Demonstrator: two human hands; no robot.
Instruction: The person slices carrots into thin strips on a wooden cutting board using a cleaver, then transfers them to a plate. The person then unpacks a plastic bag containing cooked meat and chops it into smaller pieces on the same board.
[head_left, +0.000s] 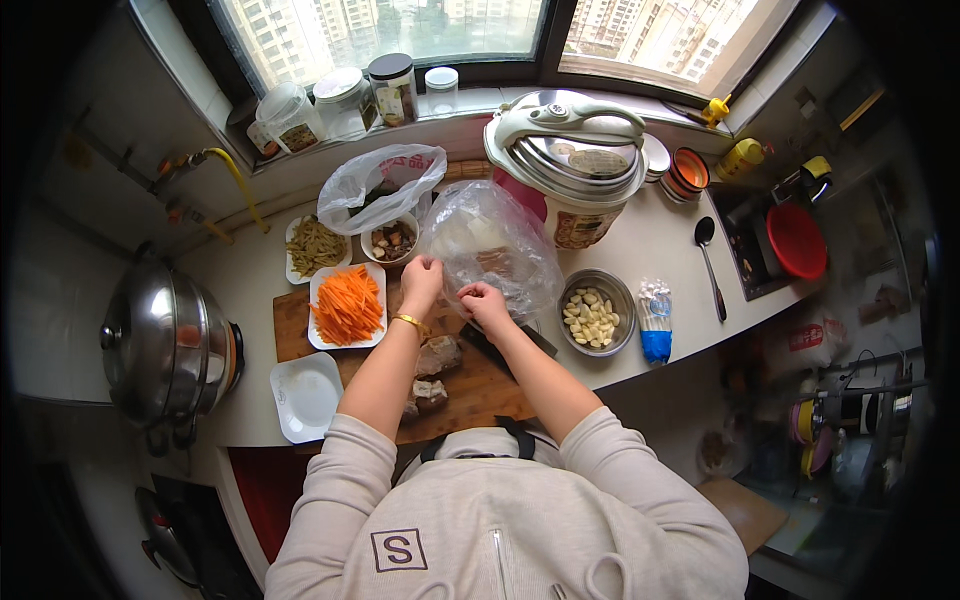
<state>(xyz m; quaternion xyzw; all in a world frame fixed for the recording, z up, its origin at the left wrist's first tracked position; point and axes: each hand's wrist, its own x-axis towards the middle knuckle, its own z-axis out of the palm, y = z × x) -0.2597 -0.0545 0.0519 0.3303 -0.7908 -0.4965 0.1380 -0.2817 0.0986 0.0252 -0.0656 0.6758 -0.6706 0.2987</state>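
My left hand (422, 283) and my right hand (486, 306) pinch the near edge of a clear plastic bag (491, 240), one at each side. Something brown and something pale show through the film; I cannot tell what they are. Beneath my arms lies a wooden cutting board (491, 397) with chunks of meat (439, 355) on it. A dark blade, probably a cleaver (544, 343), is partly hidden under my right forearm. Left of my left hand, a white plate (380, 339) holds shredded carrot (347, 306). Behind that hand stands a bowl of brown chopped pieces (393, 241).
A steel bowl of peeled garlic cloves (591, 318), a blue-and-white packet (656, 322) and a spoon (708, 262) lie rightward. An electric pressure cooker (566, 165) stands behind. A white dish (307, 397), a steel steamer pot (172, 337) and a plate of greenish shreds (318, 247) are leftward.
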